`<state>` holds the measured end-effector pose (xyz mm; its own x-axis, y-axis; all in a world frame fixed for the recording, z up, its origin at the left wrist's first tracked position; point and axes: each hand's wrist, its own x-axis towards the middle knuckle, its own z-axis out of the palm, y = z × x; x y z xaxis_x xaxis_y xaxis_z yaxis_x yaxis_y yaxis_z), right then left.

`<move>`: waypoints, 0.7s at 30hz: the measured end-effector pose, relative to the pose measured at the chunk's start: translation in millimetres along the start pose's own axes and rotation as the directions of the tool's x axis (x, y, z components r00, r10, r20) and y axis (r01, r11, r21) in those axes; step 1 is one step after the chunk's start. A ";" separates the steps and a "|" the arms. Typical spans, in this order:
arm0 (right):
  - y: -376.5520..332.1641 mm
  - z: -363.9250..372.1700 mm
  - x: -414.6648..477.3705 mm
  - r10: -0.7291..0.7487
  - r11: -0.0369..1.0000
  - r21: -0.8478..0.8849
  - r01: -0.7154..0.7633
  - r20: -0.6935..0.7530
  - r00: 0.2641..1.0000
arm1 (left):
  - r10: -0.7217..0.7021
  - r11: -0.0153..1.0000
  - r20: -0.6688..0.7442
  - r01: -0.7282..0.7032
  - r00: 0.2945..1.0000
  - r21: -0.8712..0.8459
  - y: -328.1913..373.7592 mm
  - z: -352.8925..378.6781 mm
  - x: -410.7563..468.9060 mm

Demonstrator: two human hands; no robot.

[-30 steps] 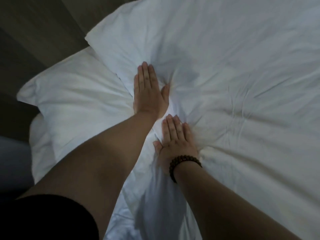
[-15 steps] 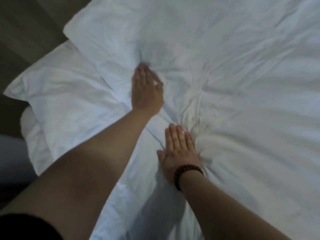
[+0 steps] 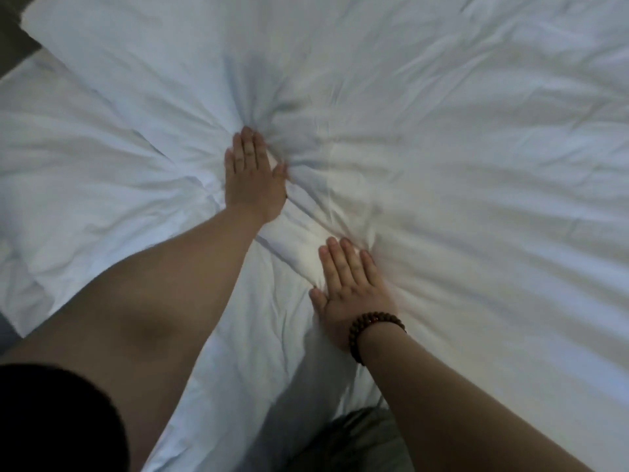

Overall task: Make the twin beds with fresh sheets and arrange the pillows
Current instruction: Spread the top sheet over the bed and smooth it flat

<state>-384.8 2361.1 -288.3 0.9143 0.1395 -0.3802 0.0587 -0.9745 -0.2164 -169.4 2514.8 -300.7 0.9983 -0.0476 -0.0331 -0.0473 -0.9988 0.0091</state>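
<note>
Left hand (image 3: 253,178) lies flat, palm down, fingers straight and together, thumb out to the side, pressing into the white duvet (image 3: 459,165). It grips nothing. Creases fan out from its fingertips in a star pattern, so the fabric is dented there.

Right hand (image 3: 352,284) also lies flat and spread open on the duvet, palm down, nearer the person and a little to the right of the left one. It holds nothing either. The two hands are near but apart, with a raised fold of fabric between them. A dark beaded bracelet (image 3: 372,330) circles the right wrist.

The duvet covers most of the view, wrinkled, running from top left to the right edge. A white pillow (image 3: 78,185) sits at the left side of the bed, partly tucked under the duvet's edge. A second white layer (image 3: 17,284) shows below the pillow at the far left; whether it is another pillow is unclear.

Left arm reaches in from bottom left with a black sleeve (image 3: 58,420) at the shoulder. Dark floor (image 3: 17,39) is visible at the top left corner. A grey patch (image 3: 360,441) at bottom centre is too dim to identify.
</note>
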 end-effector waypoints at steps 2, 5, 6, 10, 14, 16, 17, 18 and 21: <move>-0.6 4.8 3.9 0.010 1.000 0.029 -0.010 -0.020 1.000 | 0.024 0.995 0.013 -0.022 1.000 -0.095 21.8 -4.5 -31.4; 0.6 5.3 -1.2 -0.008 0.999 0.050 0.009 -0.017 1.000 | 0.141 0.986 -0.035 -0.144 0.989 -0.085 41.8 10.6 -88.0; 1.8 3.9 -5.6 -0.022 0.998 0.057 0.023 -0.018 1.000 | 0.152 0.984 -0.044 -0.155 0.987 -0.082 41.4 15.3 -92.4; 30.6 7.6 -50.4 -0.022 1.000 0.022 0.023 -0.029 0.999 | 0.166 0.984 -0.003 -0.166 0.986 -0.064 41.7 24.2 -74.9; 64.2 19.6 -116.3 0.130 0.990 0.054 -0.129 -0.032 0.991 | 0.070 0.997 0.068 -0.070 0.995 0.009 49.1 14.1 -75.5; 66.2 24.8 -127.8 0.166 0.982 0.096 -0.161 -0.047 0.985 | 0.103 0.994 0.016 -0.103 0.995 -0.022 68.0 -3.7 -93.3; 65.4 25.7 -128.9 0.171 0.979 0.118 -0.164 -0.050 0.984 | 0.204 0.976 -0.027 -0.206 0.979 -0.070 83.1 -10.5 -111.0; 64.7 26.2 -128.4 0.170 0.978 0.133 -0.161 -0.060 0.984 | 0.339 0.934 -0.062 -0.344 0.939 -0.094 98.3 -11.5 -133.3; 70.2 29.1 -136.4 0.161 0.977 0.157 -0.145 -0.093 0.983 | 0.541 0.840 0.008 -0.539 0.841 -0.061 125.3 0.2 -183.3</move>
<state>-517.1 2278.7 -277.8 0.9452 -0.0359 -0.3246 -0.1381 -0.9446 -0.2978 -358.3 2398.3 -293.7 0.8140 -0.5800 -0.0304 -0.5760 -0.8129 0.0863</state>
